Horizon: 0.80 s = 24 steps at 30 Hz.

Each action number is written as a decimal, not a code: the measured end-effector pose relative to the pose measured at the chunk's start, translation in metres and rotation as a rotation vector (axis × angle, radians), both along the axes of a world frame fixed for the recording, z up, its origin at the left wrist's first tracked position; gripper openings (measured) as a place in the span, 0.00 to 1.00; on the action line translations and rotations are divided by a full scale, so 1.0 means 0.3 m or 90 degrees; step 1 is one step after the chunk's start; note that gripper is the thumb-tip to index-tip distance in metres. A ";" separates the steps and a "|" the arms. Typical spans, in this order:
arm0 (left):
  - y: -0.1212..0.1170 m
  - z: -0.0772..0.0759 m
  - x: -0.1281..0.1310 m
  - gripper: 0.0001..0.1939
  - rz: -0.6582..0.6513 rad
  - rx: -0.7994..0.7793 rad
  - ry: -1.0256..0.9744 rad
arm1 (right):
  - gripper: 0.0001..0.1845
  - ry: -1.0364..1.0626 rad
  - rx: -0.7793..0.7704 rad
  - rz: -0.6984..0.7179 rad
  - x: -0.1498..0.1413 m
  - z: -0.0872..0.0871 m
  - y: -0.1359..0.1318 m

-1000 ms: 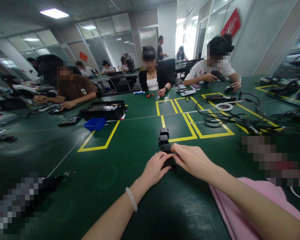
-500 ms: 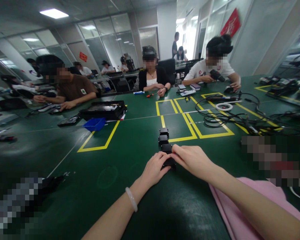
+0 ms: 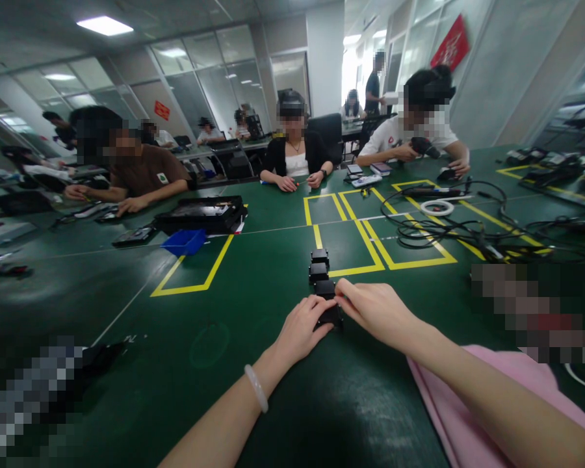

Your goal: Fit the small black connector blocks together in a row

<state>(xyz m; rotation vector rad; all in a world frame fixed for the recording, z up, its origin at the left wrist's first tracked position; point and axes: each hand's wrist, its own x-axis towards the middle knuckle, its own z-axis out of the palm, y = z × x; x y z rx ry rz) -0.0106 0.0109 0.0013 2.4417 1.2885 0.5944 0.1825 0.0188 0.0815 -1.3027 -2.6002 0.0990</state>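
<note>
A short row of small black blocks (image 3: 319, 272) runs away from me on the green table (image 3: 253, 286). Both of my hands close on the nearest black block (image 3: 330, 316). My left hand (image 3: 303, 328), with a pale bangle at the wrist, curls round its left side. My right hand (image 3: 377, 311) covers its right side, fingertips pinched at the block's top edge. Much of that block is hidden under my fingers. Two more blocks of the row lie just beyond, untouched.
Yellow tape rectangles (image 3: 355, 237) mark the table ahead. A blue bin (image 3: 184, 241) and a black tray (image 3: 202, 214) sit at left, tangled black cables (image 3: 448, 227) and a white ring (image 3: 437, 208) at right. Several people sit along the far edge. A pink cloth (image 3: 448, 403) lies under my right arm.
My hands and the blocks stay almost as they were. A person standing in the background has walked to the right, and a seated person opposite has moved a hand on the table.
</note>
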 end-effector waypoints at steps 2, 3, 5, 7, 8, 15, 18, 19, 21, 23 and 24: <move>0.000 0.001 0.000 0.21 0.000 -0.001 0.001 | 0.07 0.008 -0.004 -0.004 0.001 0.000 0.000; 0.000 0.001 0.000 0.22 0.000 0.000 0.001 | 0.06 0.017 -0.003 -0.003 0.001 0.000 -0.001; 0.000 0.000 0.001 0.21 0.000 0.001 0.000 | 0.06 0.033 0.002 0.004 0.001 0.000 -0.002; 0.001 -0.001 0.002 0.21 0.000 0.004 -0.002 | 0.06 0.037 0.005 0.009 0.001 -0.001 -0.003; 0.001 -0.001 0.002 0.21 0.001 0.005 -0.002 | 0.07 0.032 0.005 0.010 0.001 -0.002 -0.003; 0.002 -0.003 0.001 0.22 -0.001 0.006 0.001 | 0.06 0.029 -0.005 -0.005 -0.004 -0.013 0.003; 0.002 -0.003 0.001 0.22 0.000 0.004 0.002 | 0.06 0.046 0.001 0.000 -0.004 -0.012 -0.001; 0.002 -0.003 0.001 0.22 0.000 0.003 0.004 | 0.06 0.047 0.003 0.004 -0.003 -0.010 -0.002; 0.002 -0.002 0.001 0.21 0.000 0.001 0.005 | 0.07 0.037 0.009 0.009 -0.002 -0.008 -0.002; 0.001 -0.002 0.001 0.21 0.001 0.002 0.004 | 0.09 0.019 0.009 0.006 -0.001 -0.006 -0.001; 0.001 -0.001 0.001 0.21 0.000 0.003 0.003 | 0.09 0.013 0.006 0.004 -0.001 -0.005 -0.001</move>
